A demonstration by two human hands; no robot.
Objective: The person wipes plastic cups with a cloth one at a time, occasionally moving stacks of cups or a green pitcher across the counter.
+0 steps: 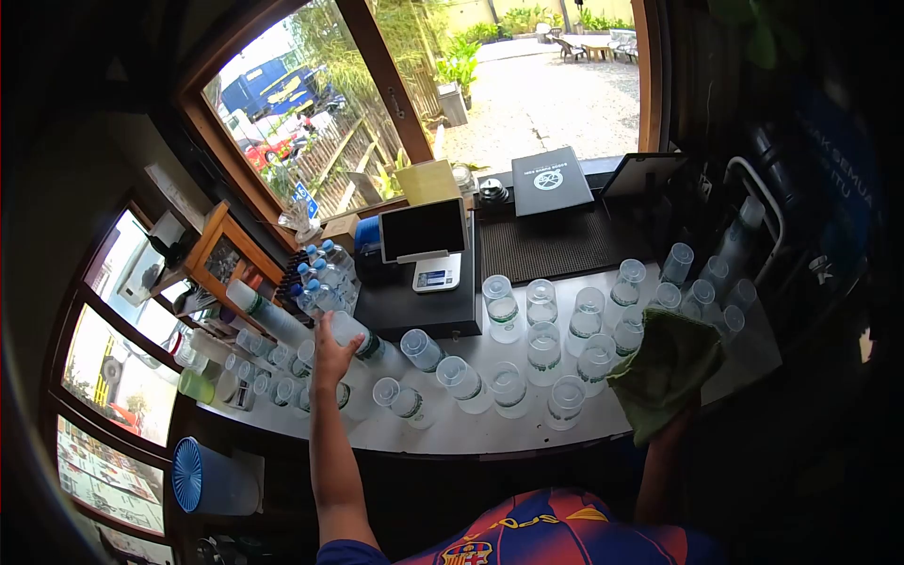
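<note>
I see the left hand [331,356] closed around a clear cup [363,341], which lies tilted on its side at the left part of the white counter [490,435], just in front of the black till [424,306]. Fingers wrap the cup's near end; the grip is firm. The right hand [673,428] is hidden under a green cloth [664,369] at the counter's right edge; I cannot tell how far its fingers are closed, though the cloth drapes over it. Between the two hands stand many cups [546,348], upside down, in loose rows. Behind the held cup sit water bottles [320,278] with blue caps. A tablet [423,229] stands on the till, a black menu [550,181] beside it.
</note>
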